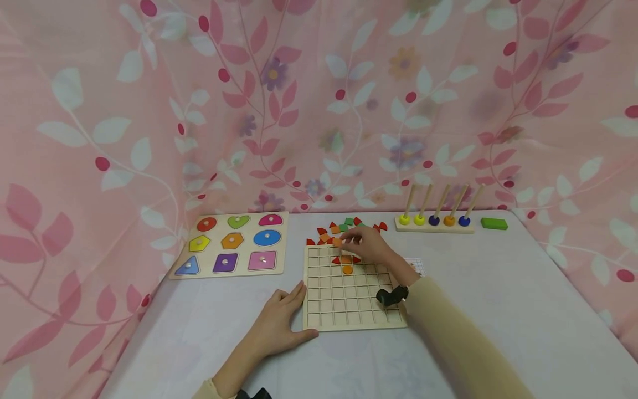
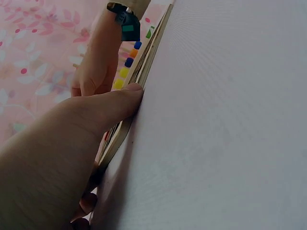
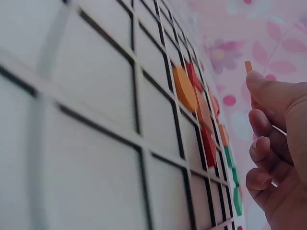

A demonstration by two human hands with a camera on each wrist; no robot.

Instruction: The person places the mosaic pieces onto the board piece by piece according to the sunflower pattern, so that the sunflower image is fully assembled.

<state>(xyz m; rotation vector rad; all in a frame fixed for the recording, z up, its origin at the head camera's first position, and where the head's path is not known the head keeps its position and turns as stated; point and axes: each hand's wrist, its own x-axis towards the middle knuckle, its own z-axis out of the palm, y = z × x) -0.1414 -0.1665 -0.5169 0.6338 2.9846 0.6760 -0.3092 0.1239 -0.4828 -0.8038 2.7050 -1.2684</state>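
Observation:
A wooden grid board (image 1: 355, 305) lies flat on the table. My left hand (image 1: 277, 324) rests at its near left corner, with the fingers along the left side and the thumb (image 2: 122, 98) against the front edge. Over the far part of the board, my right hand (image 1: 368, 244) pinches a thin orange piece (image 3: 248, 67) between thumb and forefinger, raised off the grid. On the grid are a rounded orange piece (image 1: 347, 270), an orange piece behind it, and red pieces (image 1: 336, 260) to either side. The right hand partly covers the board's far right.
Loose red, orange and green pieces (image 1: 346, 223) lie behind the board. A shape puzzle (image 1: 285, 244) with knobbed pieces is at left. At the back right stand a peg stand (image 1: 461, 230) with rings and a green block (image 1: 494, 224). A printed card (image 1: 416, 265) shows beside the right wrist.

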